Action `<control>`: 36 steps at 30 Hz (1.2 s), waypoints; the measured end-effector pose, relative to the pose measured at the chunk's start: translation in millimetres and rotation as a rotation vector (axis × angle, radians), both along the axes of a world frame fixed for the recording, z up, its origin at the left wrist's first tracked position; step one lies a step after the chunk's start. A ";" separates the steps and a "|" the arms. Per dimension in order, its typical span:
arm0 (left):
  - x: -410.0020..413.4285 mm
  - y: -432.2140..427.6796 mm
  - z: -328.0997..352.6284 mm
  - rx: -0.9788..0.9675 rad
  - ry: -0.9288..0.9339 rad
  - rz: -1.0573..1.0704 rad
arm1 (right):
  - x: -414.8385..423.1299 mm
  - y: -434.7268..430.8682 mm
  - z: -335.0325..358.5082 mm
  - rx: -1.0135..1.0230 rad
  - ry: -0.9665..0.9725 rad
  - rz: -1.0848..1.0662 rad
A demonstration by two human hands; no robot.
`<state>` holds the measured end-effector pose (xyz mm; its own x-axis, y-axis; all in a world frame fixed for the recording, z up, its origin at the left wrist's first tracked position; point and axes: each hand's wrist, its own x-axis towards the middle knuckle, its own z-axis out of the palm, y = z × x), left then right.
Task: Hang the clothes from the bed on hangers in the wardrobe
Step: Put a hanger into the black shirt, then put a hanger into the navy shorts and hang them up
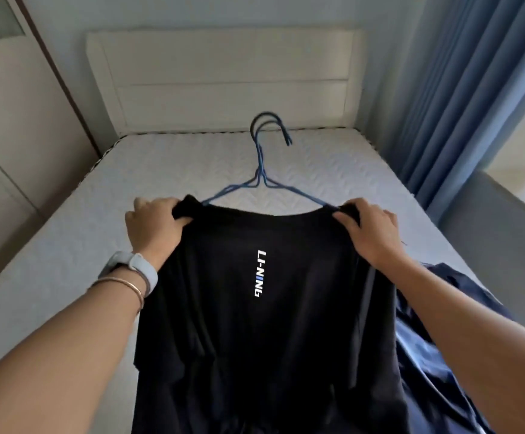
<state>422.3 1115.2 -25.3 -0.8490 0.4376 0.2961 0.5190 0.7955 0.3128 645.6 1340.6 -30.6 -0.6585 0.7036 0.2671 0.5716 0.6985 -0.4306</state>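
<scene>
Above the white quilted bed (333, 170), left hand (153, 225) and right hand (370, 233), fingers (344, 219) curled, pinch the shoulders of the black logo T-shirt (254, 339), seating it on blue wire hangers (260, 180). Next, probably, comes lifting both together.

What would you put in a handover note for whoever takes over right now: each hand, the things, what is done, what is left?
Left hand grips one shoulder of the black shirt; right hand grips the other.
Two blue hangers sit inside the shirt, hooks out over the bed.
Done: shirt on hangers, it seems.
Left: hang it in the wardrobe; then the blue garment beside it.
</scene>
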 end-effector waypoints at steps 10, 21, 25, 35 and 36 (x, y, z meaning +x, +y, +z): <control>-92.4 88.6 -191.0 0.101 -0.347 0.032 | -116.3 73.9 -183.9 -0.170 -0.203 -0.087; -29.4 38.3 -290.6 -0.137 -0.801 -0.175 | -48.4 29.5 -294.7 -0.592 -0.642 0.045; 38.4 -19.3 -279.6 -0.107 -0.985 -0.193 | 26.5 -15.3 -278.1 -0.767 -0.663 0.045; 195.7 -189.4 -219.1 -0.129 -1.345 -0.057 | 260.4 -192.1 -208.0 -1.036 -0.382 -0.362; 209.7 -204.0 -216.1 -0.130 -1.367 -0.042 | 281.8 -213.5 -206.1 -1.060 -0.356 -0.401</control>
